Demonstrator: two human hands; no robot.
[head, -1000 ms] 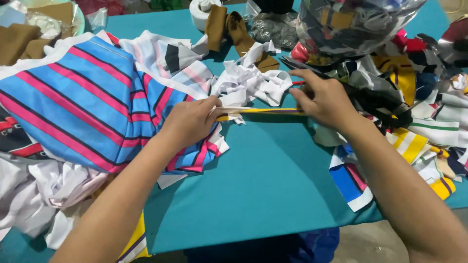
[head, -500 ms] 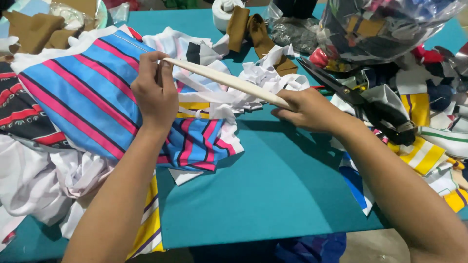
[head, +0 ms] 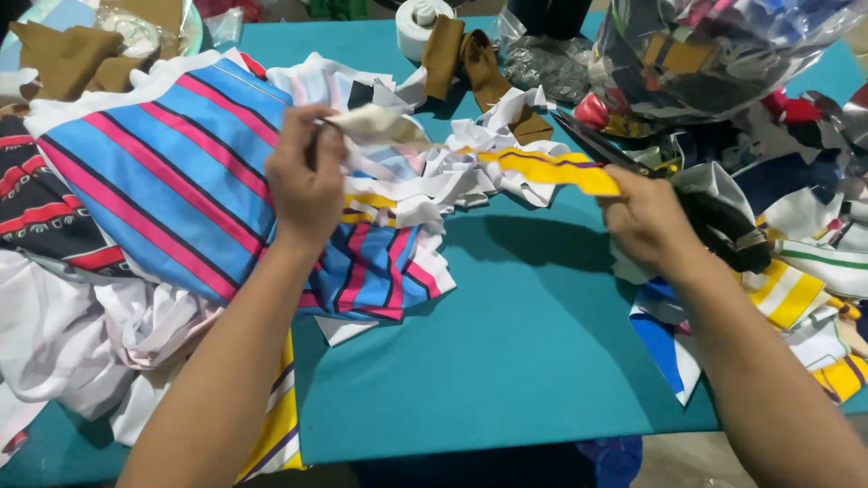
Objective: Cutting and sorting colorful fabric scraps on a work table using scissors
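Observation:
My left hand (head: 306, 181) is raised above a blue cloth with pink stripes (head: 172, 190) and pinches the pale end of a narrow fabric strip (head: 542, 167). The strip runs right, turning yellow with a thin purple line, to my right hand (head: 646, 217), which grips its other end. The strip sags and twists a little between the hands, above a heap of white scraps (head: 452, 176). Black scissors (head: 714, 212) lie just behind my right hand, blades pointing up-left.
The teal table (head: 524, 352) carries cloth piles on both sides: white and black-red fabric at left, yellow-striped scraps (head: 796, 298) at right. A clear bag of scraps (head: 714, 54), brown cloth pieces (head: 461, 54) and a white tape roll (head: 423, 20) sit at the back.
Both hands lifted the strip off the table. It was stretched taut half a second ago; now the hands are closer to level and the strip hangs looser, showing its yellow side.

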